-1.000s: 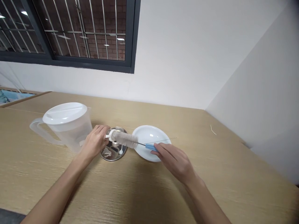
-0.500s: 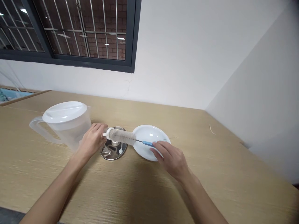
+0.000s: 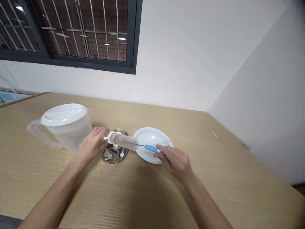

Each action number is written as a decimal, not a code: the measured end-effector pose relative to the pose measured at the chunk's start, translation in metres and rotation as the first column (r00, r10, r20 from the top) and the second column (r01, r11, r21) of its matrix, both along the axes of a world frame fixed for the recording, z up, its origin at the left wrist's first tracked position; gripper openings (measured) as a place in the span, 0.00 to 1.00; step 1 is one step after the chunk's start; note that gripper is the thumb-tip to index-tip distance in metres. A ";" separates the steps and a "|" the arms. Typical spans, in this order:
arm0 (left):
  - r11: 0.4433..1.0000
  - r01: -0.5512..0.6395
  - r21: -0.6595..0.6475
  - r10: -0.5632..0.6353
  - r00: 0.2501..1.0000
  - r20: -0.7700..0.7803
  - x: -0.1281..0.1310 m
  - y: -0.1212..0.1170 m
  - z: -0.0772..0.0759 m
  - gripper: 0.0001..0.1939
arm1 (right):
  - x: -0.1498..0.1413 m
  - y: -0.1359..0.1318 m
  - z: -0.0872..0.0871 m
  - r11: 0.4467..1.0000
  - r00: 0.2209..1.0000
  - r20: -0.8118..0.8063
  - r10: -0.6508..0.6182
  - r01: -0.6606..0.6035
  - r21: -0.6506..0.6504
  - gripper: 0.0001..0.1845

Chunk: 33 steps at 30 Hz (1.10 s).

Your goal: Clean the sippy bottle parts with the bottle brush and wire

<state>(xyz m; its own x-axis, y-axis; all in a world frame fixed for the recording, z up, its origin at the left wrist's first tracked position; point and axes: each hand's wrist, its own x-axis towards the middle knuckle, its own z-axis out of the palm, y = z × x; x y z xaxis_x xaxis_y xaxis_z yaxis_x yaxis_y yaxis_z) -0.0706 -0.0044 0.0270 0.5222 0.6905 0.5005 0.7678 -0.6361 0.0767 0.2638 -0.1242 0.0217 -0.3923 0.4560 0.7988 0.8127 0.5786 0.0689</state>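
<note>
My left hand (image 3: 94,143) is closed around a clear baby bottle with a white handled collar (image 3: 110,137); most of its body is hidden behind the fingers. In my right hand (image 3: 176,160) is a bottle brush, gripped by its blue handle (image 3: 151,148). The brush's pale bristles (image 3: 126,142) lie at the bottle mouth, with much of their length outside. Below the bottle sits a round metal tray (image 3: 111,161) with a clear nipple (image 3: 108,155) and a small white straw piece (image 3: 122,153). Under the brush handle is a white plate (image 3: 149,132).
A translucent lidded pitcher (image 3: 68,127) stands left of my left hand. A thin wire (image 3: 166,142) extends over the plate's right side. Farther right, a pale thin strip (image 3: 213,132) lies on the wooden table (image 3: 107,197). Walls and a barred window (image 3: 88,31) are behind.
My right hand has turned slightly on the brush, and more of the blue handle shows. The whole view has shifted a little. Both hands keep their hold.
</note>
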 end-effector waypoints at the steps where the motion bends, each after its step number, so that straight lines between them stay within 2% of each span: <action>1: 1.000 -0.003 0.009 0.003 1.000 -0.004 0.001 -0.001 0.000 0.17 | -0.001 0.000 -0.001 0.999 0.999 -0.054 0.006 -0.008 -0.033 0.10; 3: 1.000 -0.012 0.027 0.012 1.000 -0.011 0.003 -0.002 0.000 0.17 | -0.004 0.001 -0.002 0.993 0.984 -0.176 -0.005 -0.017 -0.120 0.07; 6: 0.999 -0.022 0.042 0.023 0.999 -0.029 0.005 -0.003 -0.001 0.17 | -0.007 0.000 -0.004 0.955 0.942 -0.319 -0.104 0.004 -0.297 0.13; 9: 0.998 -0.039 0.044 0.041 0.998 -0.040 0.004 -0.001 -0.002 0.17 | -0.009 0.000 -0.008 0.911 0.924 -0.335 -0.184 0.032 -0.411 0.15; 11: 0.998 -0.052 0.038 0.053 0.998 -0.035 0.001 0.000 -0.003 0.16 | -0.009 0.001 -0.012 0.927 0.950 -0.257 -0.177 0.073 -0.369 0.16; 14: 0.998 -0.060 0.014 0.060 0.998 -0.021 -0.002 0.001 -0.002 0.15 | -0.005 0.005 -0.020 0.977 0.983 -0.089 -0.164 0.149 -0.151 0.24; 16: 0.999 -0.049 -0.005 0.049 0.999 -0.018 -0.004 0.001 -0.001 0.14 | 0.000 0.006 -0.023 0.985 0.985 0.000 -0.171 0.171 -0.003 0.23; 18: 0.999 -0.035 -0.024 0.034 0.999 -0.021 -0.004 0.002 -0.001 0.15 | 0.006 0.005 -0.023 0.987 0.986 0.066 -0.151 0.147 0.059 0.24; 22: 0.998 -0.037 -0.049 0.036 0.999 -0.014 -0.004 0.003 -0.005 0.28 | 0.015 -0.004 -0.012 0.997 0.994 0.095 -0.060 0.056 0.044 0.27; 25: 0.998 -0.029 -0.063 0.028 0.999 -0.023 -0.003 0.002 -0.007 0.36 | 0.017 -0.006 -0.003 0.998 0.992 0.115 -0.053 0.049 0.038 0.29; 30: 0.998 -0.037 -0.053 0.034 0.998 -0.044 -0.002 0.001 -0.007 0.38 | 0.017 0.000 0.000 0.997 0.983 0.171 -0.062 0.055 0.047 0.31; 33: 0.998 -0.034 -0.044 0.032 0.999 -0.038 -0.003 0.001 -0.006 0.37 | 0.015 0.003 -0.003 1.000 0.995 0.095 -0.029 0.030 -0.009 0.23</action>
<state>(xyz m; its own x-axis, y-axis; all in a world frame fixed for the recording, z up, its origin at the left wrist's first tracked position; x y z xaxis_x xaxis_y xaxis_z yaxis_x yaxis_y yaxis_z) -0.0735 -0.0029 0.0206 0.5165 0.7287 0.4497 0.7910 -0.6072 0.0753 0.2792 -0.1215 0.0189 -0.4522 0.4768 0.7537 0.8194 0.5558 0.1400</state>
